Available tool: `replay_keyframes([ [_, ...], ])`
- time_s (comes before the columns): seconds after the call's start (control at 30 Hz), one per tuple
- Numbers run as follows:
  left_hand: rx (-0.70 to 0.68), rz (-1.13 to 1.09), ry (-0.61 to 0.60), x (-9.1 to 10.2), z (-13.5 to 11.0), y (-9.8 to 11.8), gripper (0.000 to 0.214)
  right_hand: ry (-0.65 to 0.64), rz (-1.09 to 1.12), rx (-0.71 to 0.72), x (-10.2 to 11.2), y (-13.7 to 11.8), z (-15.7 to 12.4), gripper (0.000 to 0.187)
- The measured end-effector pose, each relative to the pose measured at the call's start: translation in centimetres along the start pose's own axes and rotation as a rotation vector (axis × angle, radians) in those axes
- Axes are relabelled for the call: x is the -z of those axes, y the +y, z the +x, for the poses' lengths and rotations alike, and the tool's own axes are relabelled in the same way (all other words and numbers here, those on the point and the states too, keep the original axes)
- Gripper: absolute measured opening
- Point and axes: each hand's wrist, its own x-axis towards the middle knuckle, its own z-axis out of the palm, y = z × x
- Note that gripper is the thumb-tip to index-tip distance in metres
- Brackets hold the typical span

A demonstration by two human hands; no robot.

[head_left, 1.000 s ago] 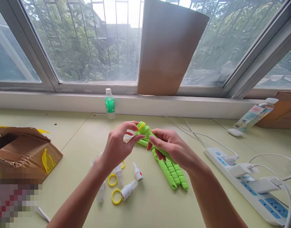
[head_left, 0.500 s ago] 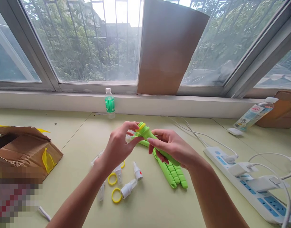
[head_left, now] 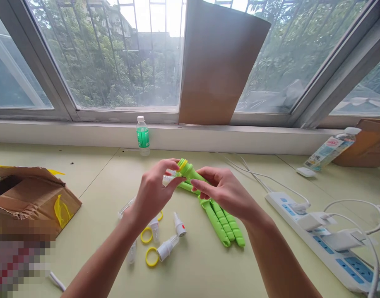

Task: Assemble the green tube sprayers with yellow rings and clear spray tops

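Observation:
My right hand (head_left: 222, 188) is closed around the body of a green plastic handle (head_left: 190, 170) with a threaded end. A yellow ring (head_left: 182, 164) sits around that end. My left hand (head_left: 157, 182) pinches the same end at the ring, thumb below and fingers above. The handle's far end is hidden behind my right hand. Under my hands lie several more green handles (head_left: 222, 227) side by side. Nearer me are loose yellow rings (head_left: 152, 256) and white tapered pieces (head_left: 167, 248) with clear ribbed tips, one piece (head_left: 179, 225) bearing a red mark.
An opened cardboard box (head_left: 37, 194) stands at the left. By the sill is a small green-labelled bottle (head_left: 143, 136). At the right lie a white power strip (head_left: 317, 240) with plugs and cables, a tilted bottle (head_left: 331, 149) and another carton (head_left: 366, 145).
The handle has turned slightly, and its far end no longer shows below my right hand. My right fingers have curled in more. The ring stays at the threaded end.

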Motion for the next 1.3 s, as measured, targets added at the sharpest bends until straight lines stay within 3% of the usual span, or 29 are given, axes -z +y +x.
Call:
replay_keyframes([
  [0.13,0.008,0.047,-0.016,-0.33,-0.14,-0.47,0.020,0.066,-0.189,0.053,-0.42,0.04,0.03,0.035],
  [0.3,-0.004,0.042,0.012,-0.36,-0.11,-0.51,0.019,0.045,-0.227,0.045,-0.49,-0.17,-0.22,0.037],
  [0.5,-0.010,-0.018,0.018,-0.27,-0.01,-0.18,0.029,-0.024,-0.053,-0.013,-0.22,-0.26,-0.33,0.040],
  [0.73,0.022,-0.097,0.032,-0.03,0.13,0.05,0.023,-0.120,0.162,-0.027,-0.12,-0.41,-0.34,0.040],
  [1.03,0.022,-0.099,-0.033,0.20,0.14,-0.04,0.018,-0.170,0.227,-0.083,0.00,-0.48,-0.31,0.040],
  [1.3,0.033,-0.184,-0.003,0.32,0.21,-0.03,0.023,-0.199,0.299,-0.112,0.14,-0.64,-0.32,0.034],
])
